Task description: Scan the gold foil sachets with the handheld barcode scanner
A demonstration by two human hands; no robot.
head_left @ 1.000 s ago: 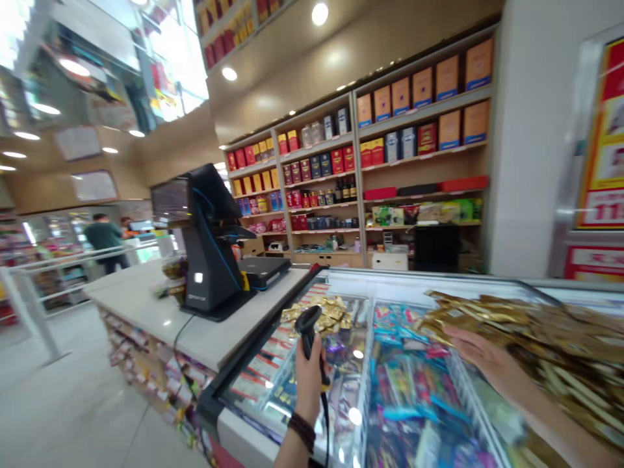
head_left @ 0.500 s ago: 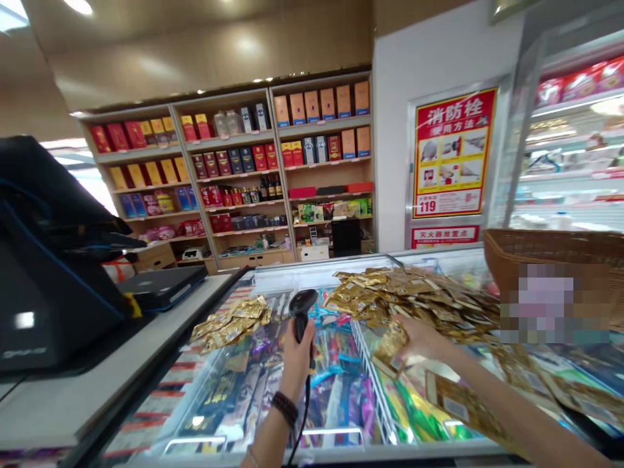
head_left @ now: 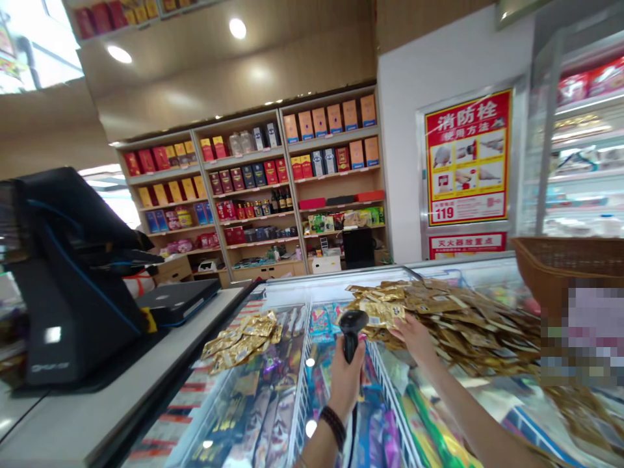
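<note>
My left hand (head_left: 347,377) is wrapped round the handle of a black handheld scanner (head_left: 351,325), its head up and its cord hanging down past the wrist. My right hand (head_left: 412,335) holds a gold packet (head_left: 383,313) by its right end, just beyond the scanner head, with a white label patch showing on it. Behind and right of that hand spreads a large heap of gold packets (head_left: 468,318). A smaller pile of gold packets (head_left: 244,338) lies on the glass to the left. Beneath is a glass-topped freezer (head_left: 287,281) with colourful wrapped goods inside.
On the left a black register terminal (head_left: 82,292) stands on a pale counter (head_left: 121,390). A brown wicker basket (head_left: 546,273) sits at the right edge of the freezer. Stocked shelves (head_left: 253,211) line the back wall.
The scanner and my left hand have shifted right in view. My right hand has moved from lower on the glass up beside the heap, with a gold packet now near the scanner head. The view has shifted.
</note>
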